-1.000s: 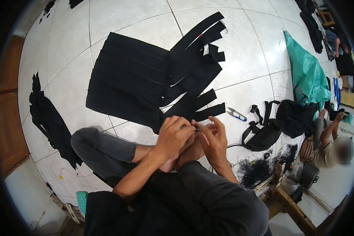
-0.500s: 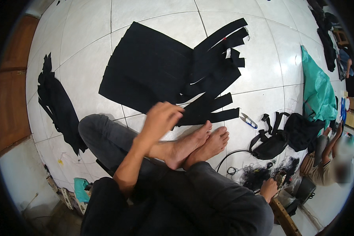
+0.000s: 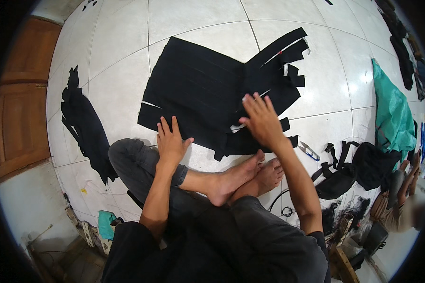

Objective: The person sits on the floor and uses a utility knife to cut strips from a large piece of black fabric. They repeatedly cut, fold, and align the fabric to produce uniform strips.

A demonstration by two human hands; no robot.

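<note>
Both hands have moved: the left grip (image 3: 171,145) has swung toward the near edge of the black cloth (image 3: 198,80), and the right grip (image 3: 264,123), low at the right half a second ago, now reaches over the cloth's strips. Each is wide, fingers spread and palm down, with hold of nothing. The left fingertips overlap the near edge; whether the right palm presses down or hovers, I cannot tell.

Matt and black, the cloth lies on the white tiled floor (image 3: 212,30), just beyond the person's bare feet (image 3: 269,177). Its left part is a broad panel scored by slanting slits, one of them gaping white at the left edge. Its right part splits into long, square-ended strips that fan outward and overlap, with a small red spot near the upper ones and pale loose threads at their tips.

Just beside the lower strips are blue-handled snips (image 3: 309,152); farther right, a black strapped bag (image 3: 336,183) and a green sheet (image 3: 395,113). Well apart to the left lies another dark cloth (image 3: 88,129).
</note>
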